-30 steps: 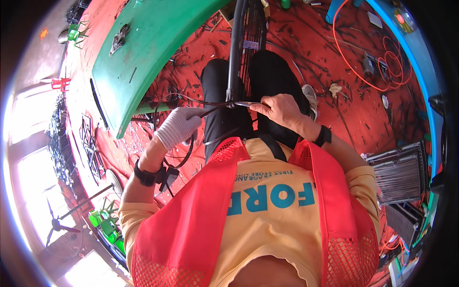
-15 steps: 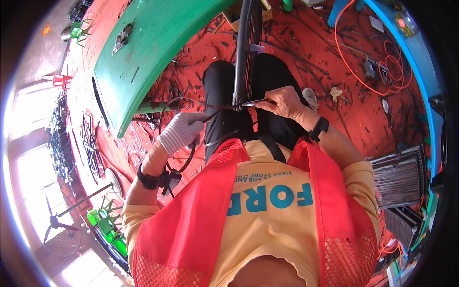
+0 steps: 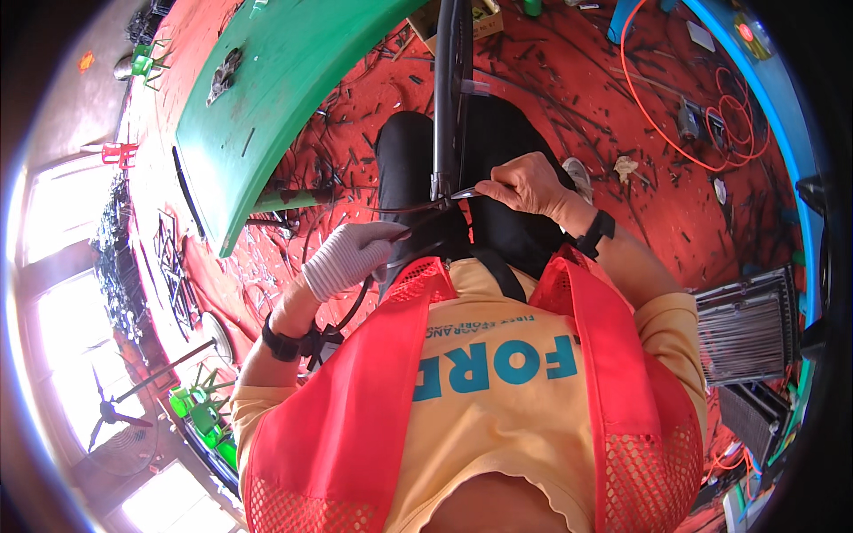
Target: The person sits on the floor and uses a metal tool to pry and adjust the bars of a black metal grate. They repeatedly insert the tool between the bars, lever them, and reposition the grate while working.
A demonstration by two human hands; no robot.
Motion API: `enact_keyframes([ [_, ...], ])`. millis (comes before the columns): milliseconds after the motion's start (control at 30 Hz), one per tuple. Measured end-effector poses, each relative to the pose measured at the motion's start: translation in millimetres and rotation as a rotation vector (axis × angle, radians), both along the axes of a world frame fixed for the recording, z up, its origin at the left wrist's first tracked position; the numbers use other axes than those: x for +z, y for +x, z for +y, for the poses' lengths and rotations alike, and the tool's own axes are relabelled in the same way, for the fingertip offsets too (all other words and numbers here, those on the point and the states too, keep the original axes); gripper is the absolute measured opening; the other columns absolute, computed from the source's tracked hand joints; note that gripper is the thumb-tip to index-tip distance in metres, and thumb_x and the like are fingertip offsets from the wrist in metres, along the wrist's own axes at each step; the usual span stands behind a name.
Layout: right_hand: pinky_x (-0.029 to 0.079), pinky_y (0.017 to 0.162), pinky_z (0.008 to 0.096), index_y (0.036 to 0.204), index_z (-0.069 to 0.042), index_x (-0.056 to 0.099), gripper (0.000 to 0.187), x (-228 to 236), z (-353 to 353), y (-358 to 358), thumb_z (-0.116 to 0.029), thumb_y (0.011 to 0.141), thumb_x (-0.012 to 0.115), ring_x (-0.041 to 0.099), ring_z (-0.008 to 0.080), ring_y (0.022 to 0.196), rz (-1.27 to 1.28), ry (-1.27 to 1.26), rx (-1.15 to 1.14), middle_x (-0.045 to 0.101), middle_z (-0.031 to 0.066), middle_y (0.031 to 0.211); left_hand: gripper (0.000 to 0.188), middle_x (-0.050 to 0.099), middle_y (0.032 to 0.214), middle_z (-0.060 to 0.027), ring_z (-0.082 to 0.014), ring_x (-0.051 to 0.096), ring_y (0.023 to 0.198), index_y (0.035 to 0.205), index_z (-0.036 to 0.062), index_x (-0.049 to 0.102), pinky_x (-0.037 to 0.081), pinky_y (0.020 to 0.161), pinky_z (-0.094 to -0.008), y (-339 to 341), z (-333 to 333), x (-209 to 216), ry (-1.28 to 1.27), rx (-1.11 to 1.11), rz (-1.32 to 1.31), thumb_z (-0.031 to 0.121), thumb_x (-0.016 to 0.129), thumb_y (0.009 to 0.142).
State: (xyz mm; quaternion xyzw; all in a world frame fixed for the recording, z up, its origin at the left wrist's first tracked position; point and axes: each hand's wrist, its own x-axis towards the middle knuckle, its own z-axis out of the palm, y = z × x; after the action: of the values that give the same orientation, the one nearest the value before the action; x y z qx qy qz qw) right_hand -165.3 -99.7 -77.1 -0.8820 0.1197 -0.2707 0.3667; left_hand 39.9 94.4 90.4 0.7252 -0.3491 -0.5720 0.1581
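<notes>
Red flooring (image 3: 569, 89), littered with dark offcuts, is spreading across the workshop, with a broad green panel (image 3: 293, 80) lying far left and an orange cable (image 3: 711, 115) looping far right. Between the person's knees a dark tube (image 3: 451, 89) is standing upright. The bare right hand (image 3: 529, 182) is pinching slim metal pliers (image 3: 464, 192) against its base, while the left hand (image 3: 351, 258), in a ribbed white glove, is gripping thin black wire (image 3: 391, 210).

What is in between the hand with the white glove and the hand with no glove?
A thin dark cable runs between the gloved left hand and bare right hand, head view.
</notes>
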Motion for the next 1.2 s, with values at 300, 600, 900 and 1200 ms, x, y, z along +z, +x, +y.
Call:
enact_keyframes([
  [300,0.042,0.042,0.0374,0.05,-0.01,0.053,0.053,30.9,3.6,-2.8,-0.048,0.086,0.061,0.055,0.0294,0.045,0.063,-0.192,-0.063,0.05,0.0101,0.046,0.033,0.067,0.085,-0.0079,-0.0117,0.064,0.068,0.118,-0.006,0.057,0.052,0.063,-0.024,-7.2,1.4,-10.1,-0.124,0.034,0.076,0.006,0.047,0.089],
  [600,0.047,0.045,0.0362,0.06,-0.01,0.057,0.044,39.5,21.5,-11.6,-0.046,0.086,0.06,0.06,0.0274,0.051,0.236,-0.288,-0.255,0.057,0.0088,0.053,0.03,0.06,0.076,-0.0003,-0.0056,0.055,0.062,0.117,-0.0003,0.061,0.047,0.057,-0.0209,-15.4,-10.4,-12.8,-0.249,0.099,-0.004,0.007,0.049,0.091],
  [900,0.044,0.046,0.0399,0.059,-0.009,0.058,0.046,17.6,10.6,-8.3,-0.046,0.087,0.059,0.058,0.0316,0.053,0.103,-0.123,-0.126,0.056,0.0106,0.055,0.026,0.058,0.073,0.0004,-0.0044,0.052,0.057,0.115,0.0005,0.062,0.043,0.05,-0.0192,-15.2,-19.9,-19.5,-0.269,-0.016,-0.242,0.013,0.051,0.095],
  [1200,0.042,0.046,0.0403,0.058,-0.009,0.059,0.047,5.7,10.1,-1.5,-0.044,0.088,0.06,0.057,0.0306,0.052,0.047,-0.04,-0.088,0.055,0.01,0.053,0.026,0.055,0.062,0.0004,-0.0053,0.051,0.051,0.11,-0.0012,0.063,0.042,0.047,-0.0218,-18.4,-13.1,-31.6,-0.286,-0.075,-0.359,0.013,0.051,0.092],
])
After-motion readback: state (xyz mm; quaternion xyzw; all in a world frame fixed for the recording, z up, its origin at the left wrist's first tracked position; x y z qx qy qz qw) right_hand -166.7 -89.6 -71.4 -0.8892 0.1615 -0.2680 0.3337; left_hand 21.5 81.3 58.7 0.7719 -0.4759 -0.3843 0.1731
